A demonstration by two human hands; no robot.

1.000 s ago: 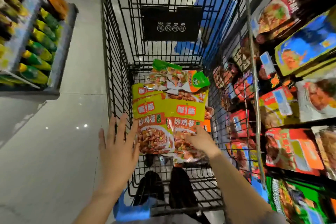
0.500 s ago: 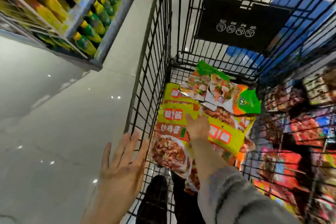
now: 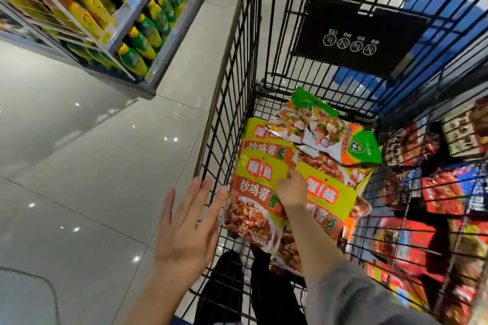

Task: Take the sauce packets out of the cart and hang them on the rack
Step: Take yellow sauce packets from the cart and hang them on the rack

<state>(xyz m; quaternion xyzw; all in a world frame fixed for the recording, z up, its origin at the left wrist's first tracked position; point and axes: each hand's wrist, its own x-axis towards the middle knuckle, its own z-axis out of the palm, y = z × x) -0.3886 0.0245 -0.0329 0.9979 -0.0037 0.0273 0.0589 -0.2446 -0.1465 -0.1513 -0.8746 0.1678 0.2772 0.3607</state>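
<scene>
R hand has slid up to the yellow packets' tops in cart, fingers hidden, grip unclear; L hand still open outside. Glossy tile floor, bottle shelf left, rack right

Single head cam, wide-angle, tilted steeply down.
Looks from above into the cart, close over both forearms; floor left, rack right edge.
</scene>
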